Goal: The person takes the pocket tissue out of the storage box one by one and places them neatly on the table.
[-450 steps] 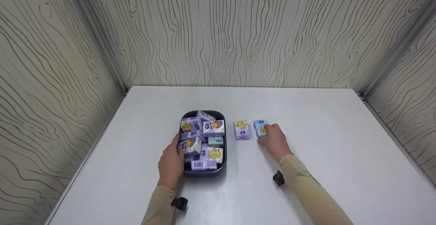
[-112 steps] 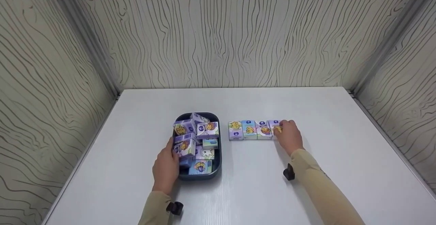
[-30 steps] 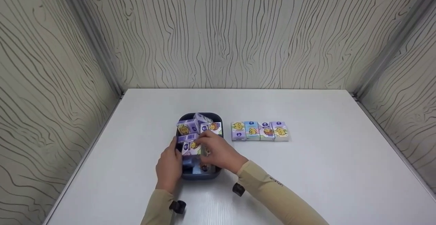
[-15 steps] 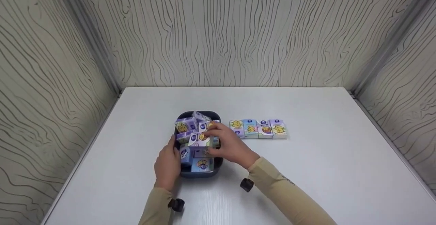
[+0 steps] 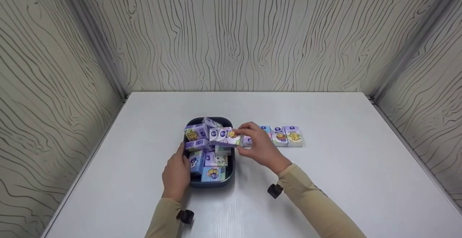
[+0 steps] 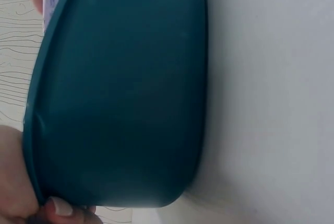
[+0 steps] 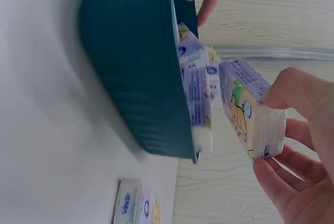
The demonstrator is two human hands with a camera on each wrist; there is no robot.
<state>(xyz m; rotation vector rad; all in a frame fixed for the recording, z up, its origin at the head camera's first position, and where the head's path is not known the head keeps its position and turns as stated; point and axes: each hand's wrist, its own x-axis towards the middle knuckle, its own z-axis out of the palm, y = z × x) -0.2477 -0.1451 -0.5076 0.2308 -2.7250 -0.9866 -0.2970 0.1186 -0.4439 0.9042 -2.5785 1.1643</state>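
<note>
The left hand (image 5: pixel 175 175) grips the left rim of a dark teal bin (image 5: pixel 213 184), thumb and fingers over its edge; the left wrist view shows the bin's outer wall (image 6: pixel 120 88) close up. Pinched between thumb and fingers of the right hand (image 5: pixel 261 147) is a purple-and-white tissue pack (image 5: pixel 231 137), held over the bin's right rim. In the right wrist view this pack (image 7: pixel 245 109) hangs tilted, with the right hand (image 7: pixel 308 145) around its end. Several purple and blue packs (image 5: pixel 213 174) lie jumbled inside the bin.
Right of the bin, a row of packs (image 5: pixel 294 136) lies side by side on the white table (image 5: pixel 343 166); the right hand partly hides the row's left end. Wood-patterned panels (image 5: pixel 231 36) stand behind and at both sides.
Since about a second ago, the right hand has lifted a pack from the bin's left part and moved right with it, uncovering a blue pack. Earlier, the row grew from two packs to several.
</note>
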